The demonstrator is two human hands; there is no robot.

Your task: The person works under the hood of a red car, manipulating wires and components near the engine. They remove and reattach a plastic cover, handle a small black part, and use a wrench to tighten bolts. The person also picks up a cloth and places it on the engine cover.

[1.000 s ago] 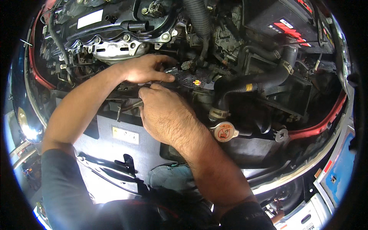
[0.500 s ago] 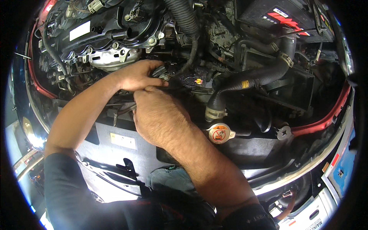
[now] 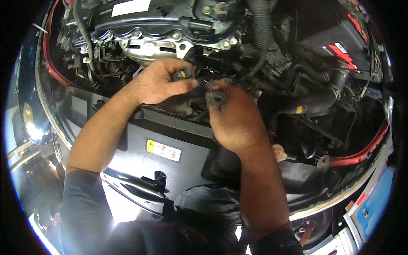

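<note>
Both my hands are over the front of an open engine bay, a short gap between them. My left hand (image 3: pixel 159 83) is closed on a dark electrical connector (image 3: pixel 183 75) with a yellow spot in its end, pinched between thumb and fingers. Facing it, my right hand (image 3: pixel 236 119) grips a small dark rounded piece with a hollow-looking end (image 3: pixel 217 98); its exact kind is unclear. Thin dark wiring shows between the two hands. Just beyond my left hand lies the silver heat shield (image 3: pixel 153 50) below the black engine cover (image 3: pixel 170 23).
A black radiator shroud (image 3: pixel 191 155) with a warning label runs along the front. To the right are a thick black hose (image 3: pixel 316 100), a radiator cap (image 3: pixel 279 153) partly behind my right forearm, and a black battery (image 3: pixel 327 34). A corrugated duct (image 3: pixel 258 25) rises at the back.
My hands, touching before, have come apart, and the pieces in them now show. My right hand has turned, with its forearm more upright. The whole view has shifted, with the engine further right.
</note>
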